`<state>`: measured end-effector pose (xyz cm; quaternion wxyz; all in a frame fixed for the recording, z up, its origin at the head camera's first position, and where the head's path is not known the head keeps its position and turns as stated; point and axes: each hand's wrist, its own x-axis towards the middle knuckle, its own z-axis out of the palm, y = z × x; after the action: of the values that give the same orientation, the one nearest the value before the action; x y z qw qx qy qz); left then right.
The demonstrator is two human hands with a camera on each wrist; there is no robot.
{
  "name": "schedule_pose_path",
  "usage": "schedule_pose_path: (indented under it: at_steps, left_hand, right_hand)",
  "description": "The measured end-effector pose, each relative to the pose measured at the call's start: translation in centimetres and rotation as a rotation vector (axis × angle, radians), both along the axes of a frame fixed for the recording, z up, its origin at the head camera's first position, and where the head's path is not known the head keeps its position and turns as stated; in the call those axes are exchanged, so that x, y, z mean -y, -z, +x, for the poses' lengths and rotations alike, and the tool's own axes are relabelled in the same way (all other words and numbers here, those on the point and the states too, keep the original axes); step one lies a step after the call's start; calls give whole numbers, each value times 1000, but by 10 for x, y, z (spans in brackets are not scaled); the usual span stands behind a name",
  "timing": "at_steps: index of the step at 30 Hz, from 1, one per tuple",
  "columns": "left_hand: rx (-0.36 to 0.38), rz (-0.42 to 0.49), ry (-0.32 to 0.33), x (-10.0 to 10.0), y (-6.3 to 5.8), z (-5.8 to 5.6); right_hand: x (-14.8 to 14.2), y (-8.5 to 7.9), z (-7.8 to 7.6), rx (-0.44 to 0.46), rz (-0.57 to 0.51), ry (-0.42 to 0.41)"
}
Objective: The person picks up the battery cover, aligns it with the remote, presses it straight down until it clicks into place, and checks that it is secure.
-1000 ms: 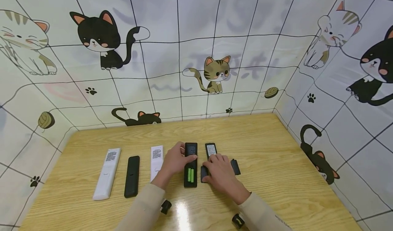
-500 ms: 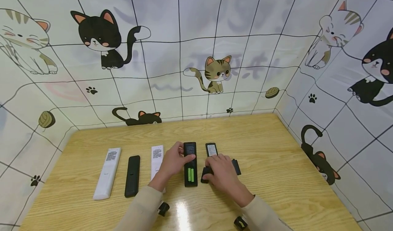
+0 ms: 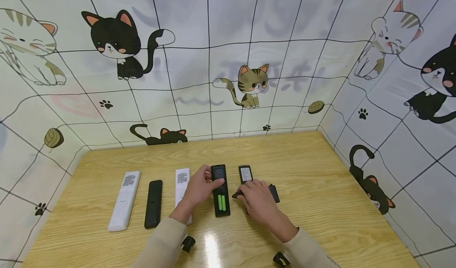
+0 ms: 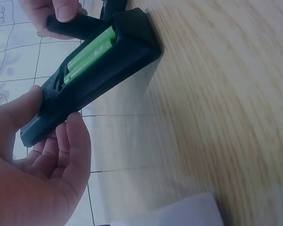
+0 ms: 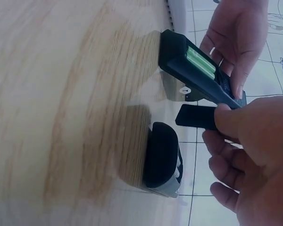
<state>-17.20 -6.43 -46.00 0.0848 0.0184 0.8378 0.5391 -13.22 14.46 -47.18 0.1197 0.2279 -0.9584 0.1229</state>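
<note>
My left hand (image 3: 196, 189) grips a black remote control (image 3: 222, 189), thumb on top and fingers beneath, as the left wrist view shows. Two green batteries (image 4: 89, 54) lie side by side in its uncovered compartment. Between thumb and fingers my right hand (image 3: 261, 205) pinches a small black battery cover (image 5: 196, 116). That cover is held off the table, close beside the remote and apart from its compartment. Partly behind my right hand lies a second black remote (image 3: 246, 173) with a white label. Another black cover (image 3: 274, 193) rests just right of this hand.
To the left on the wooden table (image 3: 299, 161) lie a large white remote (image 3: 123, 202), a black remote (image 3: 153, 204) and a smaller white remote (image 3: 182, 185), partly hidden by my left arm. Cat-patterned cloth walls (image 3: 192, 62) border the table at the back and sides.
My right hand has lifted the battery cover from the table and tilted it. The left hand's remote has shifted slightly left at its far end and turned a little.
</note>
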Motion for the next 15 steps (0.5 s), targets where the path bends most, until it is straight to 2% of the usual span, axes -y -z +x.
schedule_pose_path:
  at_steps: [5, 11, 15]
  left_hand:
    - [-5, 12, -1, 0, 1, 1]
    - [-2, 19, 1, -1, 3, 1]
    - [-2, 23, 0, -2, 5, 0]
  right_hand:
    - [-1, -6, 0, 30, -73, -1]
    - [-3, -11, 0, 54, -66, -23]
    - [-2, -12, 0, 106, -79, -70]
